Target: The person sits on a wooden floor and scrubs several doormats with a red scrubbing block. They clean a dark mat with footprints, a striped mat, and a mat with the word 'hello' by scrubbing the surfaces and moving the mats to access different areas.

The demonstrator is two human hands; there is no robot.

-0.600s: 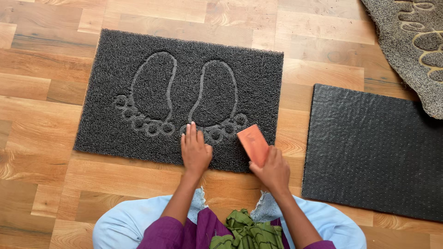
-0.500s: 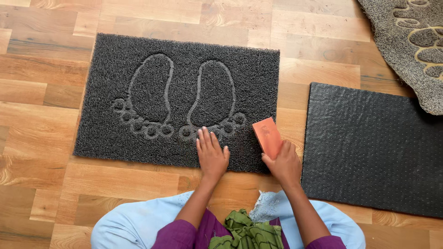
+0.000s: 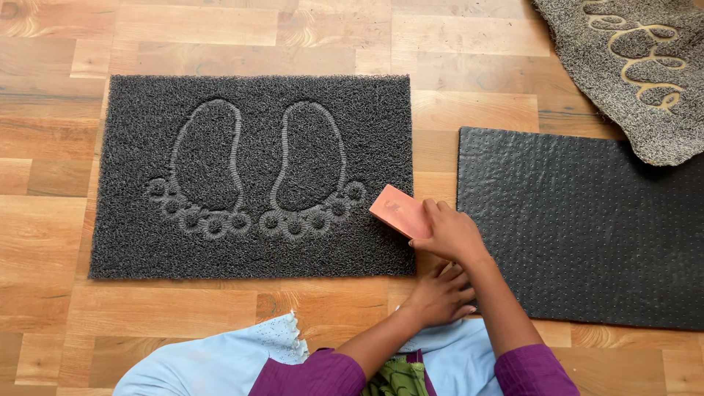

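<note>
Our right hand (image 3: 449,233) grips the orange block (image 3: 400,211), long axis slanting up-left over the dark mat's (image 3: 147,249) right edge; left hand (image 3: 440,297) flat on the floor (image 3: 183,308) beneath.

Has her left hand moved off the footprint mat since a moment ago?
Yes. The left hand lay flat on the dark footprint mat below the toe circles; now it rests on the wooden floor past the mat's near right corner, under the right forearm.

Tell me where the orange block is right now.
In the head view the orange block sits right of centre, gripped in the right hand over the lower right corner of the footprint doormat.
</note>
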